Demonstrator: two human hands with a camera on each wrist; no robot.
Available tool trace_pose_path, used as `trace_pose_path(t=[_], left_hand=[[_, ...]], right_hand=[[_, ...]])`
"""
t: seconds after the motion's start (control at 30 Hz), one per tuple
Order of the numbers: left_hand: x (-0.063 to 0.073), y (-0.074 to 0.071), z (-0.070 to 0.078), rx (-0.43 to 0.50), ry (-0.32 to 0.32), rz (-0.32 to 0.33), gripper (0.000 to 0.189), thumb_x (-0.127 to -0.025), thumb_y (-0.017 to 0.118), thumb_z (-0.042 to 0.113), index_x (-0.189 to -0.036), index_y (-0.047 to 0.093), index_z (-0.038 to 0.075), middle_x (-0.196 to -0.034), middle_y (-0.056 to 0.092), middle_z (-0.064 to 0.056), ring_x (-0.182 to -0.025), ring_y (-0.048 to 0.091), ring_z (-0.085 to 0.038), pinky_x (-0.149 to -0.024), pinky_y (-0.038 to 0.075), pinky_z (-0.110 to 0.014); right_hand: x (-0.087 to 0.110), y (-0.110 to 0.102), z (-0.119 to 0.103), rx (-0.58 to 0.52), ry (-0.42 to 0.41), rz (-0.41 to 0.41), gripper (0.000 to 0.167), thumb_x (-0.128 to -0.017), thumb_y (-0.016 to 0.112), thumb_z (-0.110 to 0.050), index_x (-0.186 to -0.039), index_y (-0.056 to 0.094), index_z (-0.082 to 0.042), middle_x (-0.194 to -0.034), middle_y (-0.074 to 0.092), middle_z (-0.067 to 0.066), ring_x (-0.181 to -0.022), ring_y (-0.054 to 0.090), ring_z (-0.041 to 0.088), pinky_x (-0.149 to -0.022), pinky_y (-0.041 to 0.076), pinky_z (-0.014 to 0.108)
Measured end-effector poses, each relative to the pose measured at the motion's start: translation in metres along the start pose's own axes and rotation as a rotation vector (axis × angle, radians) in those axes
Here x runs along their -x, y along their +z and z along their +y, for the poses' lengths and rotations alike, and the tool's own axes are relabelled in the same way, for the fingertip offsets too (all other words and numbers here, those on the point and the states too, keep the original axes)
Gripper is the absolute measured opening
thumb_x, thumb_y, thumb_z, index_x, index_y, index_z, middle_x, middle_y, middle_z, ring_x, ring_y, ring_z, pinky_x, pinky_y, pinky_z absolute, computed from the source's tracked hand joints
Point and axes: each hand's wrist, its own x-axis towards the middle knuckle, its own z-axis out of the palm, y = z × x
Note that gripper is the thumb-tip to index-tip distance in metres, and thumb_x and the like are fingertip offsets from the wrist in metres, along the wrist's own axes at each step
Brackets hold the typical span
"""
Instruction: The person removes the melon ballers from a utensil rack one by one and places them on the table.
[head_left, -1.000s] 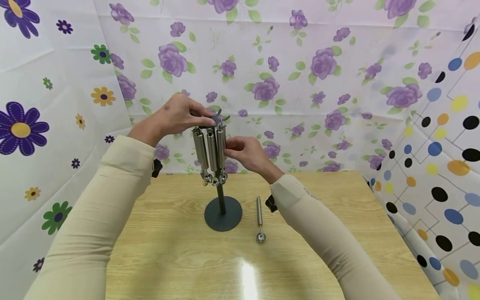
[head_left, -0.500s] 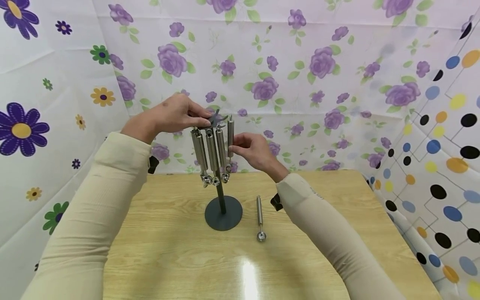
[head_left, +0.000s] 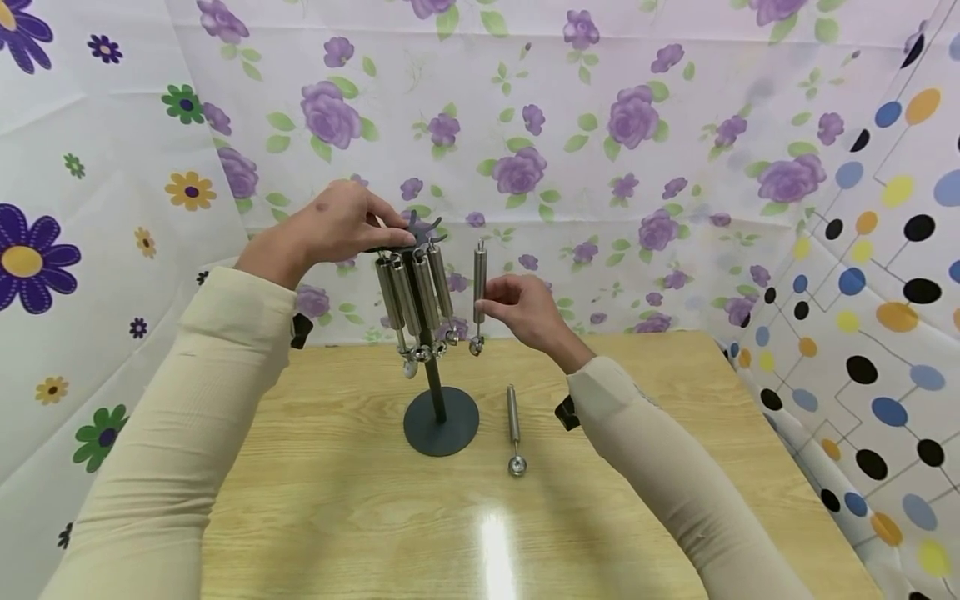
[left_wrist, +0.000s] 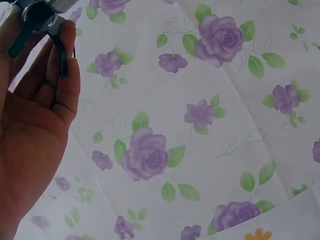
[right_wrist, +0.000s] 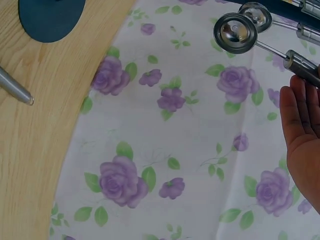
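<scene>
A dark stand (head_left: 441,422) with a hooked top rises from the table, and several metal scoops (head_left: 405,296) that look like melon balls scoops hang from it. My left hand (head_left: 330,221) pinches an arm of the stand's top; the left wrist view shows this hand (left_wrist: 40,120) below the dark hooks (left_wrist: 61,50). To the right of the stand, my right hand (head_left: 528,308) grips a melon baller (head_left: 480,271) by its handle, upright with its round bowl (right_wrist: 235,33) down. It is apart from the hooks. Another melon baller (head_left: 513,417) lies on the table near the base.
The wooden table (head_left: 360,517) carries a bright light reflection near its front. A flowered cloth (head_left: 570,167) hangs behind it, with a flowered sheet (head_left: 112,250) on the left and a dotted one (head_left: 862,333) on the right.
My right hand has drawn the melon baller away from the stand, to the right. My left hand has kept hold of the top, which has turned slightly. The head view has shifted a little.
</scene>
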Motion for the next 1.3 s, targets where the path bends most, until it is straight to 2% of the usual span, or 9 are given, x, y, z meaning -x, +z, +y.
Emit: trace_pose_path(t=[0.13,0.2,0.3,0.43,0.57,0.67,0.77,0.97,1.3], left_hand=[[0.001,-0.003,-0.001,0.008,0.000,-0.033,0.028,-0.099,0.066,0.022,-0.119,0.074,0.003,-0.123,0.068,-0.018,-0.110,0.064,-0.033,-0.093,0.048,-0.048],[0.001,-0.004,-0.001,0.005,0.014,-0.043,0.028,-0.099,0.066,0.020,-0.119,0.074,0.002,-0.125,0.066,-0.019,-0.119,0.060,-0.035,-0.106,0.039,-0.051],[0.001,-0.004,-0.001,0.009,0.026,-0.046,0.027,-0.099,0.066,0.019,-0.119,0.074,0.001,-0.126,0.066,-0.020,-0.124,0.055,-0.037,-0.110,0.033,-0.053],[0.002,-0.002,-0.002,0.044,0.014,-0.042,0.028,-0.100,0.065,0.021,-0.119,0.072,0.002,-0.128,0.064,-0.020,-0.126,0.052,-0.040,-0.103,0.039,-0.054],[0.003,-0.001,-0.003,0.063,-0.003,-0.039,0.030,-0.101,0.064,0.022,-0.123,0.071,0.004,-0.131,0.062,-0.019,-0.120,0.056,-0.043,-0.098,0.044,-0.054],[0.003,0.000,-0.004,0.063,-0.009,-0.037,0.032,-0.101,0.064,0.023,-0.127,0.070,0.006,-0.133,0.062,-0.019,-0.112,0.061,-0.039,-0.091,0.047,-0.051],[0.003,-0.001,-0.005,0.068,-0.016,-0.033,0.033,-0.101,0.064,0.024,-0.127,0.070,0.006,-0.133,0.062,-0.019,-0.116,0.060,-0.036,-0.088,0.046,-0.048],[0.002,-0.002,-0.003,0.093,-0.053,-0.041,0.033,-0.100,0.065,0.027,-0.127,0.071,0.008,-0.138,0.059,-0.017,-0.129,0.051,-0.035,-0.092,0.045,-0.049],[0.000,0.003,-0.002,0.069,-0.018,0.005,0.031,-0.098,0.068,0.026,-0.122,0.074,0.007,-0.131,0.064,-0.016,-0.117,0.059,-0.032,-0.088,0.048,-0.048]], right_hand=[[0.003,-0.003,0.006,0.001,-0.008,0.012,0.018,-0.096,0.071,-0.017,-0.108,0.071,-0.004,-0.100,0.070,0.009,-0.088,0.066,0.022,-0.081,0.053,0.038],[0.005,-0.004,0.009,0.004,-0.011,0.017,0.017,-0.096,0.071,-0.016,-0.107,0.071,-0.003,-0.100,0.070,0.009,-0.088,0.066,0.022,-0.081,0.053,0.038],[0.008,-0.006,0.013,0.013,-0.010,0.021,0.016,-0.096,0.071,-0.016,-0.106,0.071,-0.003,-0.099,0.069,0.009,-0.087,0.066,0.022,-0.080,0.053,0.037],[0.013,-0.009,0.016,0.015,0.006,0.029,0.016,-0.095,0.072,-0.016,-0.105,0.069,-0.003,-0.099,0.067,0.010,-0.087,0.065,0.023,-0.079,0.053,0.037],[0.016,-0.013,0.020,0.003,0.027,0.037,0.018,-0.095,0.072,-0.016,-0.106,0.069,-0.002,-0.099,0.068,0.011,-0.089,0.066,0.023,-0.080,0.053,0.038],[0.018,-0.015,0.023,-0.002,0.033,0.040,0.019,-0.095,0.073,-0.016,-0.107,0.069,-0.002,-0.100,0.068,0.010,-0.089,0.066,0.023,-0.081,0.052,0.037],[0.019,-0.016,0.027,-0.009,0.032,0.046,0.018,-0.094,0.073,-0.016,-0.106,0.069,-0.003,-0.100,0.069,0.010,-0.089,0.066,0.023,-0.079,0.052,0.036],[0.023,-0.019,0.032,-0.005,0.032,0.057,0.019,-0.094,0.073,-0.016,-0.106,0.070,-0.002,-0.099,0.069,0.011,-0.087,0.066,0.022,-0.077,0.052,0.034],[0.032,-0.022,0.047,-0.033,0.065,0.051,0.021,-0.095,0.073,-0.017,-0.107,0.070,0.000,-0.098,0.070,0.011,-0.088,0.066,0.027,-0.077,0.052,0.034]])
